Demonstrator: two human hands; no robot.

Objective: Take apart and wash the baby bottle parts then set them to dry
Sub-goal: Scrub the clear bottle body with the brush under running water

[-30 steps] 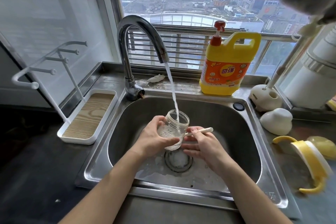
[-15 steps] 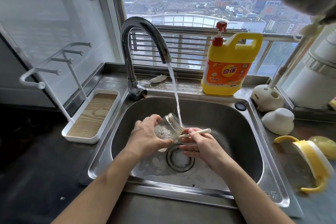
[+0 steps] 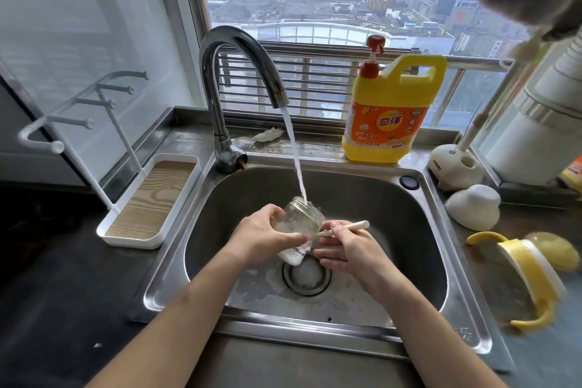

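Observation:
My left hand (image 3: 263,235) grips the clear baby bottle body (image 3: 300,227) over the steel sink (image 3: 362,198), mouth up and tilted slightly left. Water from the tap (image 3: 239,79) runs into its open mouth. My right hand (image 3: 345,247) is beside the bottle and holds a thin cream brush handle (image 3: 346,227) that sticks out to the right; its brush end is hidden behind the bottle. On the counter at the right lie the yellow bottle collar with handles (image 3: 519,268) and a yellow cap (image 3: 551,249).
A white drying rack with pegs and a wood-look tray (image 3: 148,201) stands left of the sink. A yellow detergent jug (image 3: 390,116) sits behind the sink. A white brush stand (image 3: 453,167) and white dome (image 3: 472,206) sit at the right. The drain (image 3: 307,274) is below the hands.
The bottle was upright under the stream, tipped towards the right with its mouth sideways, and is now mouth-up again under the water. The right hand stayed beside it.

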